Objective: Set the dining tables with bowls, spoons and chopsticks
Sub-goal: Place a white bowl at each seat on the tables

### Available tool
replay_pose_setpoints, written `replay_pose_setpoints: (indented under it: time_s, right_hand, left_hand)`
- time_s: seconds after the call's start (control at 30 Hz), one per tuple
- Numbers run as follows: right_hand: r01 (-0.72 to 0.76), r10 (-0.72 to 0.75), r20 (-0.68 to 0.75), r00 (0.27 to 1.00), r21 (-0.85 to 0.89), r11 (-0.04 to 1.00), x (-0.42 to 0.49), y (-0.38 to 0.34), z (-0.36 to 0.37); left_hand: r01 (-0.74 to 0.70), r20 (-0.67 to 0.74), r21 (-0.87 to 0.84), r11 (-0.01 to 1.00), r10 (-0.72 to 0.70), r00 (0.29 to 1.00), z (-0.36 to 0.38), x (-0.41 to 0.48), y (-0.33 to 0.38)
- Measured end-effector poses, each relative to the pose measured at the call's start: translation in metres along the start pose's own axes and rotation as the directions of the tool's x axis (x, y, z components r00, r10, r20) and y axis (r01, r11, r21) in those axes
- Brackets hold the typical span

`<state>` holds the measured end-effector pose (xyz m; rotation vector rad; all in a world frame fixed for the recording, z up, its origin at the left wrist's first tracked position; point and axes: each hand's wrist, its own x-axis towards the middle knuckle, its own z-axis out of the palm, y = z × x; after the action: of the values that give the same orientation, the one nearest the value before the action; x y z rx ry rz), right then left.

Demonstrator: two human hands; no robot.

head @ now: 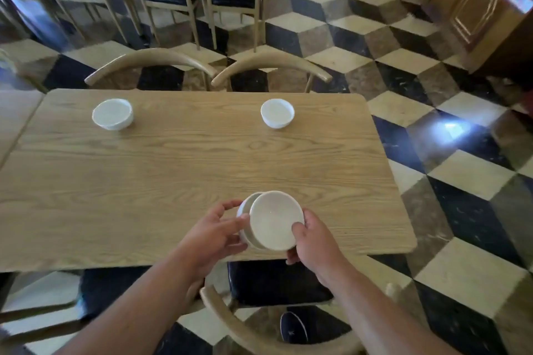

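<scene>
Two white bowls sit on the far side of the wooden table point(184, 170): one at the far left point(112, 114), one at the far right point(277, 112). Above the table's near edge I hold two more white bowls, tilted toward me. My right hand point(313, 239) grips the front bowl point(275, 219) by its rim, thumb inside. My left hand point(215, 232) holds the bowl behind it point(244, 207), of which only a sliver of rim shows. No spoons or chopsticks are in view.
Two wooden chairs point(150, 62) stand at the table's far side, and two with dark cushions point(274, 279) at the near side below my arms. A second table point(14, 112) adjoins at left. More chairs stand further back. A wooden cabinet point(484, 8) is at upper right.
</scene>
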<state>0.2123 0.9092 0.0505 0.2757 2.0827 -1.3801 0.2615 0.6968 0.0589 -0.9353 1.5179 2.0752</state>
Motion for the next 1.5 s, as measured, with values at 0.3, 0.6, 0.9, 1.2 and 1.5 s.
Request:
replay_pose_setpoints:
  time_s: [0.3,0.6,0.9,1.2,1.5]
  right_hand:
    - [-0.121,0.125,-0.194,0.973,0.034,0.992,0.049,0.025,-0.023]
    - [-0.166,0.143,-0.166,0.976,-0.135,0.977,0.105,0.052,-0.03]
    - [-0.227,0.194,-0.171,0.966,-0.201,0.953,0.101,0.048,-0.028]
    - [0.03,-0.022,0.057,0.998,-0.127,0.991,0.062,-0.037,0.057]
    - [-0.074,0.071,0.1,0.992,0.03,0.997,0.038,-0.094,0.317]
  left_hand:
    - [0.022,-0.147,-0.018,1.0,-0.024,0.989,-0.01,0.026,-0.007]
    - [0.078,-0.194,0.007,0.997,-0.076,0.978,-0.005,0.052,-0.007]
    - [0.099,-0.169,0.014,0.995,-0.095,0.981,-0.007,0.056,-0.001]
    - [0.041,-0.094,-0.092,0.995,-0.049,0.994,-0.075,0.041,0.018]
    - [0.042,-0.11,-0.141,0.989,-0.058,0.992,-0.317,-0.019,0.037]
